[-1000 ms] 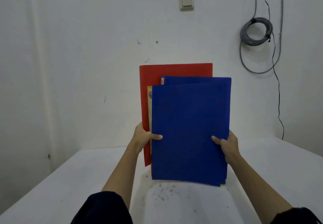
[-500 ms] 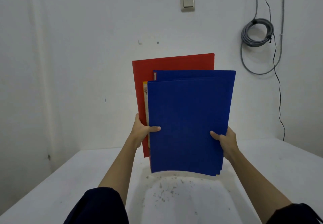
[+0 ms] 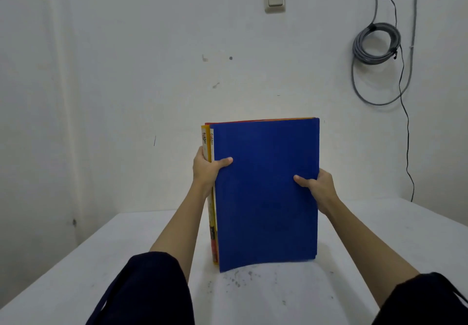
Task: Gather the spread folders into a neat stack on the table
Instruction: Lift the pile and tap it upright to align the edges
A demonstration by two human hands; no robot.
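A bundle of folders (image 3: pixel 266 193) stands upright on its bottom edge on the white table (image 3: pixel 76 269), a blue cover facing me. Yellow spines show along its left side and a thin red edge along the top. My left hand (image 3: pixel 206 170) grips the bundle's left edge, thumb on the blue cover. On the right edge, a little lower, my right hand (image 3: pixel 317 189) clamps it the same way. The folders' tops now line up closely. The blue cover's lower left corner bows forward.
A white wall rises just behind the table, with a light switch (image 3: pixel 274 0) above the folders and a coiled grey cable (image 3: pixel 377 43) hanging at the upper right. Dark specks mark the table (image 3: pixel 235 281) in front of the bundle.
Both hands have brought the folders down from mid-air until their bottom edges rest on the table. The staggered red and blue tops have slid level with each other.
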